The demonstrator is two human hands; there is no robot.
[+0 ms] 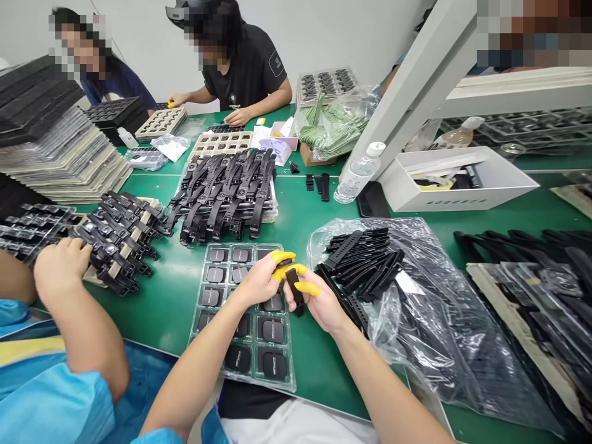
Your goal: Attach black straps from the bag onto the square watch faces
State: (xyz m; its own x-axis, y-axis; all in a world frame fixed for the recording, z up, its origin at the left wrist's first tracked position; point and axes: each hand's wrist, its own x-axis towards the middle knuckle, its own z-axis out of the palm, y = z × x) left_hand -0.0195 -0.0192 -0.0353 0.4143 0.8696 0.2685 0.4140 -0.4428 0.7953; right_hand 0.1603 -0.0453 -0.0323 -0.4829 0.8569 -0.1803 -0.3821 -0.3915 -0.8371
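**Strap piece pinched between both hands over the parts tray**

Just below the frame's centre, a short black strap piece (295, 288) is gripped from both sides: the left hand (259, 280) and the right hand (320, 303) each close their yellow-capped fingers (283, 255) on it. It hangs above the right edge of a clear tray (217, 295) of square black watch bodies.

Open green counter (161, 302) shows only in a narrow band left of the tray and a strip toward the near edge. Close on the right, a plastic bag (430, 320) of loose black straps (363, 259) crowds the right wrist. Above the tray lies a heap of assembled watches (226, 191). At lower left a co-worker's hand (62, 265) rests on another pile of watches (118, 240).
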